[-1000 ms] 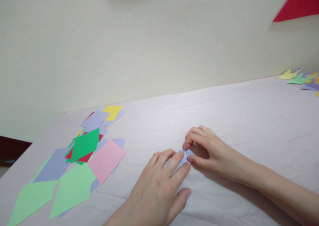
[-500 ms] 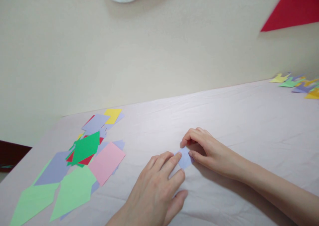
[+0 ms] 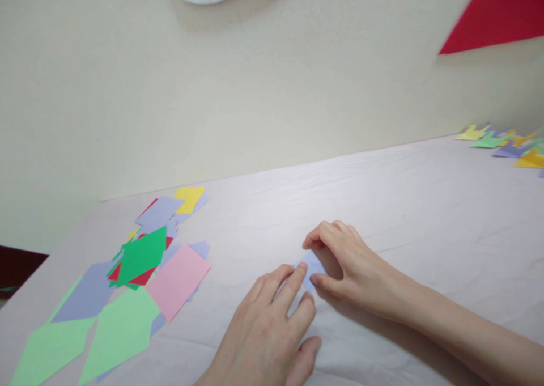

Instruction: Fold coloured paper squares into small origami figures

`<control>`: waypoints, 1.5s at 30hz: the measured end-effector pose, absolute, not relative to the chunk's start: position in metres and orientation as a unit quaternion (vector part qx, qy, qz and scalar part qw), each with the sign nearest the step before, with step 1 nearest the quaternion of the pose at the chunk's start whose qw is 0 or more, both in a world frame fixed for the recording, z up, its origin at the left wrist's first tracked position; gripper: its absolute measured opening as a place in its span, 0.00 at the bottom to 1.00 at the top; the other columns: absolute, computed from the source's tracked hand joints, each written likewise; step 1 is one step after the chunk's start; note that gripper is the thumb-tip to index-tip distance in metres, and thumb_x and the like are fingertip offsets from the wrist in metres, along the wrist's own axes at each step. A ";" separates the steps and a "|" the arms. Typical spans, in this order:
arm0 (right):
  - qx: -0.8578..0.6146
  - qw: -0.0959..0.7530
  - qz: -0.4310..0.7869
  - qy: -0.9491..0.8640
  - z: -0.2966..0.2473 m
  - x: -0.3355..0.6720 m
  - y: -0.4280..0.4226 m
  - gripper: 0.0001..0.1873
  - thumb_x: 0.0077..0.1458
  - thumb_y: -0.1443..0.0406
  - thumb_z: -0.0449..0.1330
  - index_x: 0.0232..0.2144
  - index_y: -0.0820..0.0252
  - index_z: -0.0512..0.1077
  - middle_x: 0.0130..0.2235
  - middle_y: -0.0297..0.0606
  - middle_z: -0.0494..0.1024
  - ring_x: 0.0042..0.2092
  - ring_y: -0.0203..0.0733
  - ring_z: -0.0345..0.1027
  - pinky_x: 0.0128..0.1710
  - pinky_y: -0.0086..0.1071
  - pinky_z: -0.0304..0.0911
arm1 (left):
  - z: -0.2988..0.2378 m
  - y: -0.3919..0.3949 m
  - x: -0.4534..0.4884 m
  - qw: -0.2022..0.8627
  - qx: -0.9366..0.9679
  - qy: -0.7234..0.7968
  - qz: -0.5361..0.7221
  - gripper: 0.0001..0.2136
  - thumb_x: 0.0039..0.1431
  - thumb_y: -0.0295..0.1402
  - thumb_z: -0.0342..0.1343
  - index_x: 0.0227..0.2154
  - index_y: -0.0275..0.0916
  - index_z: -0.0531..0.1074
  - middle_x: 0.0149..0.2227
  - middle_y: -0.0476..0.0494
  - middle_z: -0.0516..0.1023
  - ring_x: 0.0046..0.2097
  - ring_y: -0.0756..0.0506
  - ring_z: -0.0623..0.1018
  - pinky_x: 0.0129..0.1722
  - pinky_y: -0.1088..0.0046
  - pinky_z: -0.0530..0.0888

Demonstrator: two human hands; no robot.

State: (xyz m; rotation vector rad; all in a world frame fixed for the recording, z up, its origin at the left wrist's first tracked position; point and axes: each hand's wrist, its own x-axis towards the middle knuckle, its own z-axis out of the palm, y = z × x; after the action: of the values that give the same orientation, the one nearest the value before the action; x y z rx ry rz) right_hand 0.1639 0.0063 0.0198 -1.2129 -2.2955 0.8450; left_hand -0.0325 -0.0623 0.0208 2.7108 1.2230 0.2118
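A small pale lavender-blue piece of paper (image 3: 313, 264) lies on the cloth-covered surface, partly hidden by fingers. My left hand (image 3: 270, 321) rests over its left side, fingers spread and the index fingertip pressing the paper down. From the right, my right hand (image 3: 348, 264) reaches to the same piece. Its thumb tip touches the paper's right part, while the curled fingers stay apart from the thumb near the far corner. The paper looks folded, but the folds are too small to make out.
Loose coloured sheets lie at left: green (image 3: 142, 255), pink (image 3: 178, 281), light green (image 3: 121, 329) and yellow (image 3: 189, 199). Several small folded paper shapes (image 3: 491, 139) stand at far right by the wall (image 3: 297, 91). A red triangle (image 3: 501, 17) hangs on the wall.
My right thumb has moved left from the paper's right corner onto the paper, and the gap between thumb and fingers has widened. My left hand stays pressed there. The view has shifted slightly.
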 end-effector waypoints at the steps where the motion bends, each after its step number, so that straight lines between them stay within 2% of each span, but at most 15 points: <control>1: -0.435 0.211 0.314 -0.817 0.019 0.165 0.008 0.15 0.48 0.72 0.59 0.40 0.57 0.66 0.42 0.40 0.71 0.45 0.47 0.61 0.46 0.43 0.58 | 0.020 -0.062 -0.033 0.080 0.906 0.410 0.075 0.17 0.56 0.36 0.58 0.48 0.37 0.72 0.61 0.34 0.67 0.59 0.34 0.69 0.53 0.54 0.73; 7: -0.429 0.256 0.373 -0.782 0.013 0.173 0.023 0.15 0.51 0.77 0.51 0.39 0.58 0.67 0.38 0.38 0.72 0.41 0.43 0.66 0.42 0.38 0.63 | 0.018 -0.063 -0.031 0.068 0.909 0.402 0.090 0.17 0.54 0.36 0.60 0.47 0.37 0.71 0.60 0.30 0.68 0.62 0.32 0.65 0.53 0.54 0.73; 10: -0.432 0.278 0.384 -0.767 0.016 0.174 0.018 0.12 0.54 0.76 0.50 0.37 0.57 0.68 0.38 0.38 0.73 0.41 0.42 0.67 0.41 0.37 0.64 | 0.015 -0.068 -0.027 0.050 0.910 0.399 0.097 0.23 0.52 0.40 0.62 0.50 0.37 0.69 0.54 0.28 0.72 0.58 0.29 0.69 0.49 0.53 0.75; 12: -0.427 0.261 0.375 -0.780 0.020 0.173 0.010 0.10 0.55 0.74 0.52 0.34 0.57 0.69 0.36 0.37 0.73 0.41 0.43 0.66 0.41 0.37 0.63 | 0.014 -0.072 -0.023 0.052 0.907 0.406 0.098 0.26 0.51 0.43 0.63 0.51 0.37 0.68 0.49 0.30 0.75 0.53 0.30 0.74 0.45 0.53 0.76; 15: -0.396 0.224 0.343 -0.822 0.026 0.170 -0.002 0.07 0.54 0.74 0.57 0.32 0.57 0.71 0.37 0.37 0.74 0.43 0.45 0.64 0.44 0.40 0.61 | 0.016 -0.073 -0.022 0.077 0.888 0.438 0.118 0.22 0.54 0.40 0.61 0.48 0.35 0.67 0.47 0.32 0.75 0.47 0.34 0.75 0.44 0.55 0.76; 18: -0.380 0.211 0.320 -0.842 0.026 0.166 -0.007 0.10 0.53 0.75 0.59 0.35 0.57 0.73 0.40 0.38 0.73 0.45 0.45 0.63 0.46 0.41 0.59 | 0.024 -0.065 -0.027 0.112 0.871 0.453 0.152 0.13 0.57 0.30 0.57 0.45 0.37 0.66 0.51 0.35 0.73 0.51 0.37 0.73 0.48 0.58 0.73; 21: -0.370 0.209 0.316 -0.849 0.022 0.165 -0.005 0.11 0.55 0.77 0.57 0.34 0.57 0.74 0.40 0.38 0.73 0.44 0.44 0.62 0.45 0.39 0.60 | 0.030 -0.054 -0.034 0.158 0.869 0.439 0.165 0.14 0.59 0.25 0.55 0.47 0.39 0.65 0.52 0.40 0.72 0.53 0.41 0.71 0.51 0.60 0.71; 24: -0.355 0.213 0.318 -0.853 0.020 0.167 -0.002 0.11 0.57 0.76 0.57 0.35 0.57 0.74 0.40 0.38 0.73 0.44 0.44 0.62 0.45 0.39 0.59 | 0.030 -0.046 -0.037 0.196 0.864 0.433 0.166 0.10 0.59 0.25 0.57 0.42 0.41 0.67 0.48 0.44 0.74 0.50 0.43 0.72 0.50 0.62 0.71; 27: -0.342 0.215 0.329 -0.853 0.021 0.169 -0.002 0.10 0.57 0.75 0.58 0.35 0.56 0.75 0.41 0.38 0.73 0.45 0.44 0.62 0.46 0.39 0.59 | 0.028 -0.046 -0.036 0.205 0.857 0.445 0.162 0.08 0.58 0.26 0.59 0.39 0.41 0.68 0.47 0.45 0.73 0.48 0.42 0.72 0.47 0.62 0.71; 33: -0.352 0.190 0.350 -0.847 0.022 0.172 -0.009 0.15 0.50 0.77 0.61 0.37 0.53 0.75 0.40 0.36 0.72 0.44 0.45 0.61 0.45 0.39 0.59 | 0.026 -0.051 -0.034 0.226 0.842 0.460 0.169 0.10 0.56 0.25 0.61 0.39 0.40 0.68 0.46 0.44 0.72 0.46 0.42 0.71 0.45 0.62 0.71; 37: -0.368 0.186 0.351 -0.841 0.019 0.174 -0.012 0.16 0.50 0.76 0.62 0.38 0.52 0.76 0.40 0.36 0.72 0.44 0.45 0.60 0.45 0.39 0.59 | 0.025 -0.050 -0.035 0.244 0.843 0.451 0.162 0.18 0.51 0.29 0.67 0.42 0.40 0.67 0.47 0.43 0.71 0.46 0.41 0.71 0.44 0.62 0.71; 45: -0.362 0.187 0.348 -0.844 0.015 0.175 -0.011 0.13 0.52 0.75 0.62 0.36 0.53 0.75 0.39 0.36 0.72 0.44 0.44 0.61 0.44 0.39 0.58 | 0.019 -0.055 -0.032 0.251 0.824 0.461 0.215 0.09 0.57 0.25 0.60 0.39 0.40 0.67 0.43 0.45 0.71 0.44 0.43 0.70 0.42 0.65 0.69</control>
State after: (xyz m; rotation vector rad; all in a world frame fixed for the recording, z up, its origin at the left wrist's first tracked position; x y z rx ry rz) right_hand 0.1746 -0.0108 0.0149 -1.0190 -2.3771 0.9788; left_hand -0.0319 -0.0546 0.0191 2.2413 1.2559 0.5843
